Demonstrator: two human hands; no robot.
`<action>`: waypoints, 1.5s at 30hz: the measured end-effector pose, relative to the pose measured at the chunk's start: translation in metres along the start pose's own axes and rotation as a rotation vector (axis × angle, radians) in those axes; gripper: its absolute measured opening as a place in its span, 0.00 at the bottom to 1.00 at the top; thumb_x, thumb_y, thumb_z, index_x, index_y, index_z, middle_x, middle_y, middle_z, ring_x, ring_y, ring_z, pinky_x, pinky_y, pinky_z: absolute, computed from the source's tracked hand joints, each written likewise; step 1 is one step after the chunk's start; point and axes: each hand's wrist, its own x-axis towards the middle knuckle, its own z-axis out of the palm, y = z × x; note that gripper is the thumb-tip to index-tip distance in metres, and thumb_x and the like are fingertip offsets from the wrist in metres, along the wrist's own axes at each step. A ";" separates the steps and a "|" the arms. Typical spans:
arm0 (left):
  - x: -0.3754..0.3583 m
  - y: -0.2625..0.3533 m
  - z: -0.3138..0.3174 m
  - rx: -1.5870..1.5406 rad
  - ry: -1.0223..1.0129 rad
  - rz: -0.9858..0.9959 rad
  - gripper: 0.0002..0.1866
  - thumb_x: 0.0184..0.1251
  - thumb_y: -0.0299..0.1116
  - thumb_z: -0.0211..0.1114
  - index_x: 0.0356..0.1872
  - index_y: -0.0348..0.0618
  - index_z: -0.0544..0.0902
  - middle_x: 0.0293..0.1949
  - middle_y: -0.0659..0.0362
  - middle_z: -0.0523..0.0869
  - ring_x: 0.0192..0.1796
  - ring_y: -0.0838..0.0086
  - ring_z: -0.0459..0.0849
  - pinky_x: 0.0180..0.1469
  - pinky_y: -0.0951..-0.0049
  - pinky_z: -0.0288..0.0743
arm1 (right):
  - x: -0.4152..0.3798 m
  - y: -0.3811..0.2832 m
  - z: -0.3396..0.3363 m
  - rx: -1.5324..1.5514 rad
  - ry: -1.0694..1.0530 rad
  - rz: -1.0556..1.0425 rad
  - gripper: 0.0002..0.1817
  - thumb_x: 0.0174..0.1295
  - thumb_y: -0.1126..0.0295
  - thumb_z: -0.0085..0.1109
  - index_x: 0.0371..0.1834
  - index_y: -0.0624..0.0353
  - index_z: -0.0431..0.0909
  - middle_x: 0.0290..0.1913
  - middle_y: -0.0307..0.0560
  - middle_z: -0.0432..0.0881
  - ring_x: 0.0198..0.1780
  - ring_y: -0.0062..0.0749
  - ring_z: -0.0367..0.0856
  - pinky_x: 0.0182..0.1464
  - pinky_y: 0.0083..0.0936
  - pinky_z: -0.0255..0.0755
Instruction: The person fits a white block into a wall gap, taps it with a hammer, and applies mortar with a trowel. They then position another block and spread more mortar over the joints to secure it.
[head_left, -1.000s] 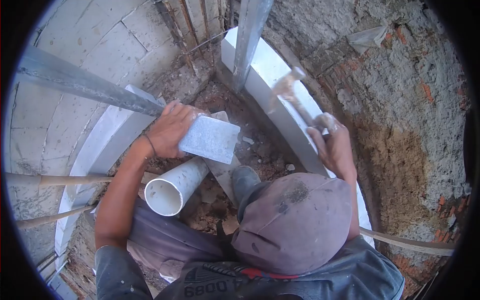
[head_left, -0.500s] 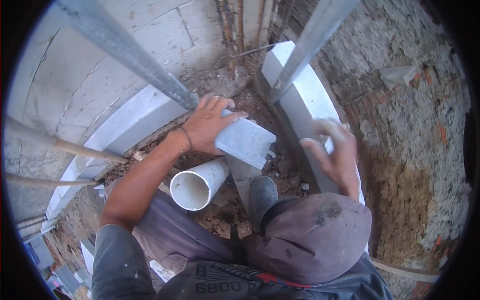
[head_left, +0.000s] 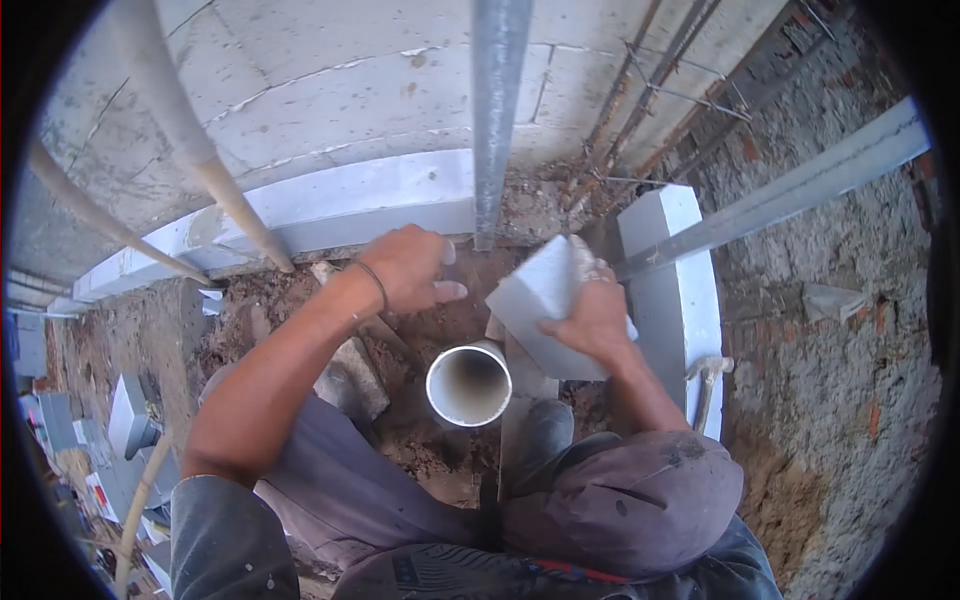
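Observation:
My right hand (head_left: 597,315) grips a cut piece of pale lightweight block (head_left: 535,300), thumb on its near face and fingers over its far side. The piece is tilted above the dirt. To its left, my left hand (head_left: 412,272) hangs in the air with curled fingers and the thumb held apart, nothing between them. Below the hands, a white plastic pipe (head_left: 468,390) stands with its round mouth facing me. On the right, a hammer (head_left: 710,372) rests on a row of white blocks (head_left: 690,260).
Another white block row (head_left: 370,195) follows the back wall. A metal post (head_left: 500,120) stands ahead; a second metal post (head_left: 800,190) slants in from the right. Wooden poles (head_left: 225,190) lean at left. Rusty rebar (head_left: 650,100) rises in the corner. Rubble (head_left: 355,375) lies beside the pipe.
The block piece has passed from my left hand to my right and is turned. My left hand has let go. The view has swung, and the hammer now shows.

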 end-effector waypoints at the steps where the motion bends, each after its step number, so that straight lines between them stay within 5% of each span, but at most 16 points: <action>1: -0.004 -0.010 -0.009 -0.012 0.011 -0.037 0.25 0.61 0.46 0.76 0.51 0.35 0.87 0.43 0.39 0.89 0.48 0.48 0.89 0.54 0.57 0.82 | -0.001 0.013 -0.003 0.084 0.076 -0.034 0.68 0.37 0.56 0.85 0.81 0.67 0.51 0.71 0.70 0.69 0.74 0.60 0.68 0.77 0.38 0.62; 3: -0.006 -0.034 -0.026 -0.018 0.037 -0.071 0.23 0.62 0.44 0.75 0.51 0.36 0.87 0.45 0.40 0.89 0.48 0.51 0.90 0.54 0.60 0.82 | -0.009 0.023 -0.008 0.165 0.165 -0.076 0.68 0.34 0.60 0.86 0.80 0.67 0.52 0.71 0.70 0.70 0.74 0.59 0.68 0.77 0.36 0.62; 5: -0.003 -0.057 -0.033 -0.208 0.417 -0.005 0.18 0.69 0.40 0.70 0.53 0.40 0.87 0.45 0.44 0.91 0.47 0.56 0.91 0.56 0.62 0.82 | -0.025 0.024 -0.023 0.198 0.419 -0.105 0.68 0.32 0.64 0.86 0.80 0.69 0.52 0.69 0.67 0.72 0.72 0.55 0.71 0.77 0.36 0.63; 6: 0.007 -0.063 -0.037 -0.194 0.412 0.006 0.18 0.69 0.40 0.70 0.53 0.40 0.87 0.45 0.44 0.91 0.47 0.56 0.91 0.56 0.62 0.82 | -0.028 0.028 -0.033 0.209 0.431 -0.096 0.68 0.32 0.64 0.86 0.80 0.69 0.52 0.69 0.67 0.72 0.72 0.55 0.71 0.77 0.36 0.63; 8: 0.031 -0.065 -0.053 -0.642 0.617 0.106 0.18 0.73 0.34 0.66 0.59 0.37 0.85 0.52 0.48 0.91 0.56 0.64 0.88 0.63 0.66 0.78 | -0.026 0.036 -0.059 0.308 0.582 -0.240 0.69 0.34 0.60 0.83 0.82 0.61 0.49 0.72 0.68 0.68 0.72 0.60 0.70 0.76 0.42 0.63; 11: 0.065 -0.059 -0.092 -0.641 0.561 0.223 0.22 0.75 0.32 0.64 0.66 0.34 0.80 0.60 0.49 0.87 0.64 0.67 0.83 0.70 0.66 0.72 | -0.033 0.017 -0.114 0.524 0.671 -0.310 0.66 0.34 0.68 0.82 0.81 0.57 0.51 0.67 0.62 0.73 0.70 0.48 0.74 0.73 0.40 0.69; 14: 0.096 -0.047 -0.136 -0.606 0.502 0.356 0.27 0.72 0.31 0.68 0.70 0.35 0.76 0.68 0.49 0.81 0.71 0.65 0.78 0.76 0.64 0.66 | -0.013 0.014 -0.134 0.459 0.803 -0.455 0.65 0.36 0.69 0.80 0.82 0.52 0.50 0.66 0.63 0.73 0.69 0.49 0.75 0.71 0.42 0.71; 16: 0.111 -0.031 -0.165 -0.413 0.435 0.603 0.35 0.72 0.32 0.68 0.79 0.43 0.66 0.76 0.50 0.71 0.77 0.63 0.70 0.79 0.57 0.63 | 0.002 0.007 -0.142 0.427 0.892 -0.485 0.64 0.36 0.68 0.81 0.81 0.53 0.51 0.67 0.60 0.72 0.69 0.50 0.75 0.73 0.41 0.70; 17: 0.122 -0.032 -0.181 -0.185 0.374 0.610 0.46 0.66 0.34 0.74 0.82 0.49 0.59 0.83 0.54 0.59 0.82 0.59 0.60 0.82 0.49 0.56 | 0.010 0.005 -0.143 0.383 0.906 -0.497 0.64 0.36 0.65 0.82 0.80 0.58 0.51 0.68 0.63 0.70 0.70 0.54 0.72 0.74 0.43 0.67; 24: 0.157 -0.035 -0.217 0.062 0.142 0.637 0.62 0.49 0.42 0.86 0.84 0.50 0.54 0.84 0.55 0.53 0.84 0.59 0.54 0.86 0.49 0.44 | 0.072 -0.006 -0.135 0.454 0.959 -0.556 0.62 0.34 0.62 0.85 0.77 0.57 0.56 0.68 0.60 0.70 0.70 0.56 0.73 0.72 0.43 0.69; 29: 0.155 -0.049 -0.208 -0.328 -0.040 0.582 0.62 0.46 0.52 0.84 0.82 0.47 0.58 0.82 0.52 0.59 0.83 0.58 0.58 0.85 0.51 0.46 | 0.095 -0.004 -0.123 0.583 0.865 -0.621 0.62 0.36 0.58 0.84 0.76 0.62 0.55 0.65 0.72 0.72 0.68 0.65 0.73 0.73 0.46 0.67; 34: 0.149 -0.051 -0.195 -0.385 0.024 0.331 0.68 0.41 0.60 0.83 0.83 0.44 0.56 0.82 0.49 0.60 0.84 0.60 0.55 0.86 0.53 0.44 | 0.122 -0.006 -0.115 0.562 1.013 -0.723 0.63 0.34 0.60 0.86 0.76 0.51 0.54 0.60 0.71 0.75 0.64 0.63 0.77 0.67 0.47 0.74; 35: 0.145 -0.038 -0.190 -0.321 0.088 0.321 0.68 0.39 0.59 0.85 0.81 0.40 0.58 0.80 0.47 0.62 0.83 0.60 0.58 0.85 0.56 0.48 | 0.120 -0.007 -0.118 0.601 0.914 -0.685 0.63 0.34 0.59 0.85 0.77 0.50 0.53 0.58 0.72 0.76 0.62 0.65 0.78 0.65 0.48 0.76; 38: 0.145 -0.041 -0.183 -0.084 0.274 0.317 0.67 0.37 0.59 0.87 0.79 0.37 0.62 0.78 0.48 0.66 0.81 0.60 0.63 0.83 0.58 0.51 | 0.131 -0.008 -0.119 0.635 0.914 -0.698 0.62 0.35 0.59 0.84 0.76 0.51 0.53 0.57 0.71 0.77 0.59 0.66 0.80 0.66 0.48 0.75; 43: 0.139 -0.051 -0.167 -0.459 0.456 0.286 0.62 0.32 0.57 0.89 0.73 0.36 0.72 0.70 0.49 0.76 0.75 0.61 0.70 0.81 0.61 0.56 | 0.126 -0.008 -0.113 0.470 0.927 -0.757 0.56 0.42 0.58 0.85 0.75 0.62 0.62 0.61 0.73 0.75 0.64 0.63 0.77 0.69 0.48 0.72; 45: 0.139 -0.041 -0.168 -0.316 0.438 0.312 0.63 0.30 0.57 0.89 0.72 0.36 0.72 0.69 0.49 0.77 0.74 0.61 0.72 0.80 0.61 0.57 | 0.114 0.004 -0.108 0.542 1.002 -0.741 0.53 0.45 0.61 0.83 0.75 0.62 0.63 0.63 0.72 0.75 0.64 0.60 0.78 0.68 0.46 0.73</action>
